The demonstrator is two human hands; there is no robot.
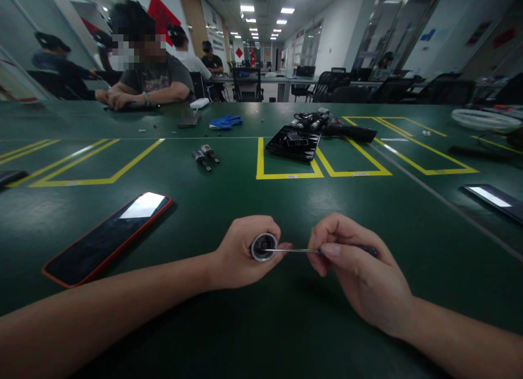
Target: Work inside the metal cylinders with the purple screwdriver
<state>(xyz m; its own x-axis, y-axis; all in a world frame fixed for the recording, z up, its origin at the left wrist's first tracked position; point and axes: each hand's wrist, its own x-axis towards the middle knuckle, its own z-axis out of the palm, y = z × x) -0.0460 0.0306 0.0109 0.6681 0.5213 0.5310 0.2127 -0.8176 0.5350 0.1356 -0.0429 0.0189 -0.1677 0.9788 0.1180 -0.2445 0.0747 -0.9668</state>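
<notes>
Near the middle of the green table, my left hand (246, 252) is wrapped round a cylindrical part with a silver rim (263, 247), its dark hollow end facing me. Most of its body is hidden in the fist. To the right, my right hand (359, 264) grips a slim screwdriver (300, 250) by its dark handle, between thumb and fingers. The thin metal shaft points left, and its tip reaches the opening of the cylinder. Whether the tip touches anything inside cannot be made out.
A phone with an orange-red case (110, 237) lies left, another phone (496, 202) right. Ahead are two small metal-and-black parts (205, 157), a blue glove (225, 122), a black bag (293, 143) with cables, and yellow tape frames (290, 176). A person (153, 77) sits across the table.
</notes>
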